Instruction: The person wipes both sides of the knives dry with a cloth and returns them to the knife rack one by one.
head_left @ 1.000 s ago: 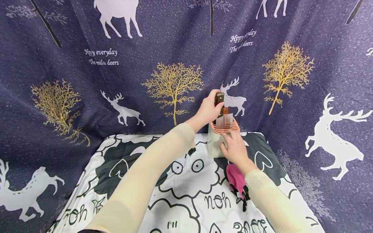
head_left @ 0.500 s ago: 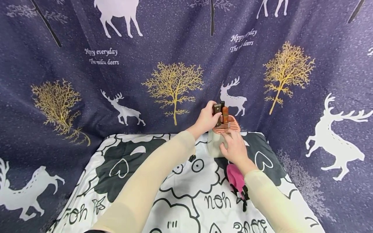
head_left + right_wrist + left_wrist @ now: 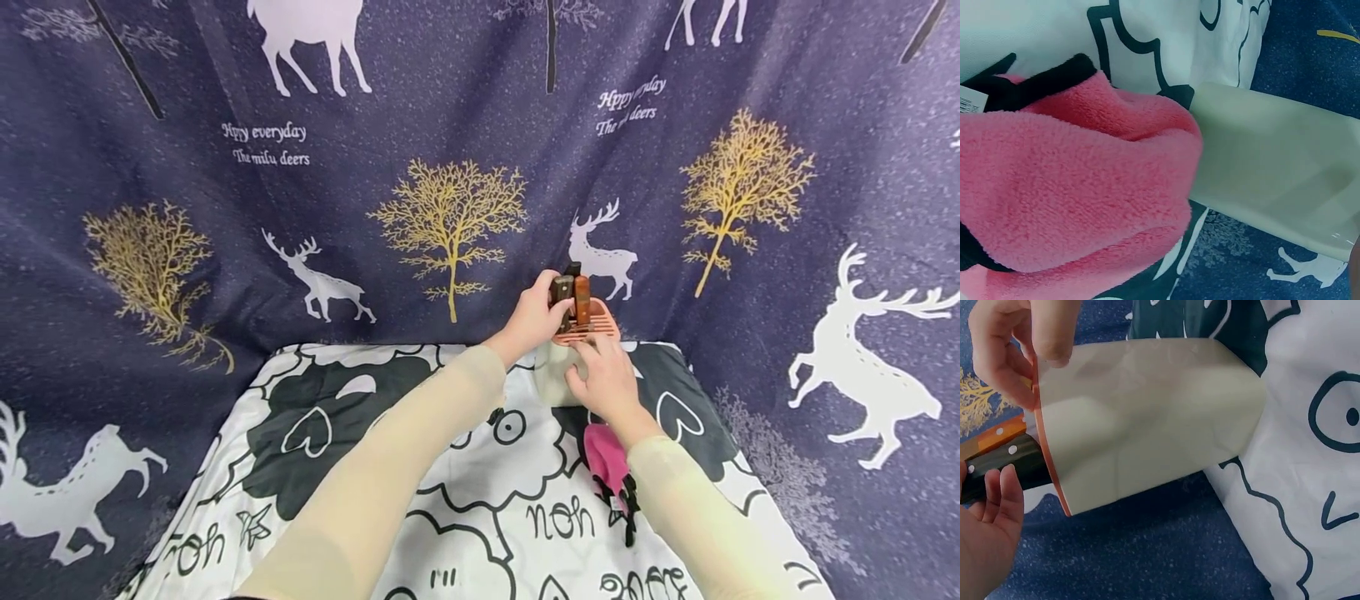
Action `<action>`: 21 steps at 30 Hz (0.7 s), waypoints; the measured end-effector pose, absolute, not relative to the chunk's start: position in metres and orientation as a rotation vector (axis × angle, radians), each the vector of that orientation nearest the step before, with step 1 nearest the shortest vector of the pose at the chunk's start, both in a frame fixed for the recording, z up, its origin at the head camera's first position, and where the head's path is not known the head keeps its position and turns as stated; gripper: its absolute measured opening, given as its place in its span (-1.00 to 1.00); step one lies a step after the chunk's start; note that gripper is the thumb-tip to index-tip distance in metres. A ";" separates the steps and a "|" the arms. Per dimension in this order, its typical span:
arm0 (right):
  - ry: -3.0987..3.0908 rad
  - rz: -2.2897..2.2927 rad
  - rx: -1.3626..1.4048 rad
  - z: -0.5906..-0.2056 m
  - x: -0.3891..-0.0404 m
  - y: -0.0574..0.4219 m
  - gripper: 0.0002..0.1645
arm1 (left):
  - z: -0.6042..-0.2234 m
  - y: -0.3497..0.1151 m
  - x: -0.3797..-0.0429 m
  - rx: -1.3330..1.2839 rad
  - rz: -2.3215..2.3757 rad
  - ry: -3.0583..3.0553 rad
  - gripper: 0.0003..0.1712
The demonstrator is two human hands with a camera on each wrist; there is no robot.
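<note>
At the back right of the cloth-covered surface stands a pale knife block [image 3: 553, 375] with a coral slotted top [image 3: 600, 325]. My left hand [image 3: 529, 321] grips the dark riveted handle of a kitchen knife [image 3: 1013, 465]; its blade is hidden inside the block. Beside it, a knife with an orange-brown handle [image 3: 582, 298] and another with a black handle [image 3: 573, 268] stand in the slots. My right hand [image 3: 606, 379] holds the near edge of the block, thumb on its broad side and fingers at the coral rim.
A pink fluffy cloth [image 3: 606, 454] with black trim and a white tag lies in front of the block, by my right forearm. The surface wears a black-and-white cartoon cover [image 3: 487, 475]. Directly behind hangs a dark blue curtain [image 3: 420, 108] printed with deer and trees.
My left hand has moved down with the knife, and its broad blade has gone into the block, leaving the handle above the slots. My right hand has stayed on the block.
</note>
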State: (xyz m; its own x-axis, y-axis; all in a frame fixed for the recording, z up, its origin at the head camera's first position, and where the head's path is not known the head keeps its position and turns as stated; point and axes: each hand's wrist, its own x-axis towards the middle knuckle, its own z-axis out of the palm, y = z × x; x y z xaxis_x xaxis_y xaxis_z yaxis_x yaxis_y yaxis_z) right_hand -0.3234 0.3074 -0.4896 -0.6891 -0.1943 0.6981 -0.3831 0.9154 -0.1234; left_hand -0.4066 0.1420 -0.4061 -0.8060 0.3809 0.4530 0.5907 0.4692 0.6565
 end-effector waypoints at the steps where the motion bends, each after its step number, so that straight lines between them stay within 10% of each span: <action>1: -2.346 0.330 0.405 -0.489 -0.323 0.308 -0.52 | -0.406 0.142 -0.406 -0.829 -1.256 -2.477 -0.51; 21: -2.439 0.339 0.290 -0.480 -0.326 0.302 -0.65 | -0.408 0.144 -0.407 -0.833 -1.256 -2.527 -0.69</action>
State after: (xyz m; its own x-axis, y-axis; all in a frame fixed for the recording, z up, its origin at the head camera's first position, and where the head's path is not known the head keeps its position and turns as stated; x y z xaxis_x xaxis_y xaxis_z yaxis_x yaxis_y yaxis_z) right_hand -0.3262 0.3018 -0.4797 -0.7641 -0.1214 0.6336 -0.2897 0.9421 -0.1688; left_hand -0.4067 0.1443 -0.4081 -0.8216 0.3968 0.4092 0.5658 0.4806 0.6699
